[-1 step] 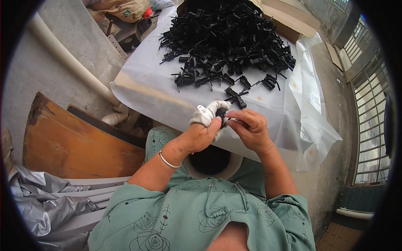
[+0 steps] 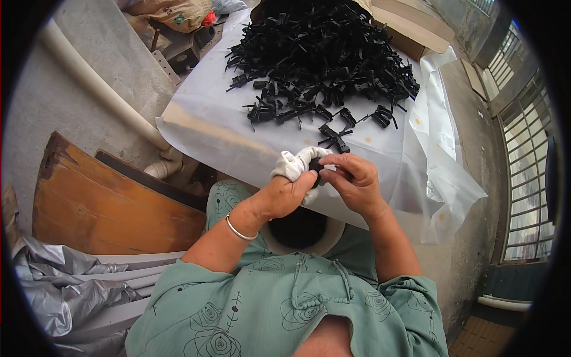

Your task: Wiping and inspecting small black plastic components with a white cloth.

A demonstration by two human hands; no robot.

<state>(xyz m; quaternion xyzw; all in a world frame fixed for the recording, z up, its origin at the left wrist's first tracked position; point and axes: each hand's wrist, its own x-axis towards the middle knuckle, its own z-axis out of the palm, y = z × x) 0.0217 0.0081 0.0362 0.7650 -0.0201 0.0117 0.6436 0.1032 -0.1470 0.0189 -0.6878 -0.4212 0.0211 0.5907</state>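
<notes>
My left hand [image 2: 284, 194], with a white cloth glove [image 2: 289, 165] over its fingers and its thumb bare, is closed around a small black plastic part [image 2: 316, 169]. From the other side, the thumb and forefinger of my bare right hand [image 2: 360, 188] pinch at the same part; fingers cover much of it. Just beyond my hands lies a loose black clip-like piece [image 2: 335, 138] with thin arms. Behind it a large heap of similar black pieces [image 2: 324, 59] is spread over the table.
White plastic sheeting [image 2: 220, 110] covers the table and hangs at the right. A cardboard box [image 2: 410, 30] stands at the back. Between my knees is a dark-centred round container [image 2: 297, 231]. An orange-brown wooden board [image 2: 101, 196] and silver sheeting [image 2: 53, 291] lie at the left.
The black part has turned slightly between my fingers. My right fingertips have shifted a little closer over it, while the heap stays as it was.
</notes>
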